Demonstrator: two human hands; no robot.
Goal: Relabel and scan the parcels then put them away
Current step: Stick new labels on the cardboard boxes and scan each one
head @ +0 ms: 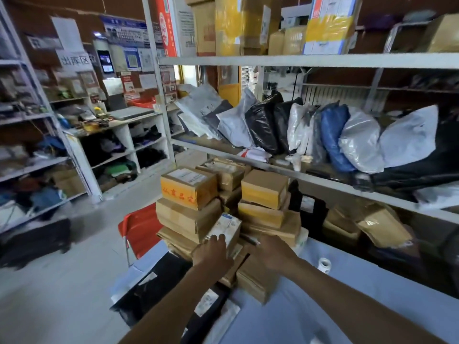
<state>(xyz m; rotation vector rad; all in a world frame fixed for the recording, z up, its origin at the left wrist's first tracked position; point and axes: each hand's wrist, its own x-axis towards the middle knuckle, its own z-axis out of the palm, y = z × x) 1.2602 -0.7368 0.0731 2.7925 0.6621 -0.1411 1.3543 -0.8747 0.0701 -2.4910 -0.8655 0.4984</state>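
Note:
A stack of brown cardboard parcels [188,217] stands at the far end of a table with a pale blue cover [347,294]. Both of my arms reach forward to it. My left hand [213,252] rests on a small box with a white label [227,228] that leans against the stack, fingers laid over its near face. My right hand [270,252] is just to the right, reaching in low at the base of the stack; its fingers are hidden behind the hand. A yellow-taped box [188,186] tops the left pile.
A metal shelf [323,181] behind the stack holds grey, black and blue poly mailer bags [332,137]. A red chair [141,229] stands left of the table. Black flat parcels [159,286] lie at the table's near left. A label roll [324,265] sits on the table.

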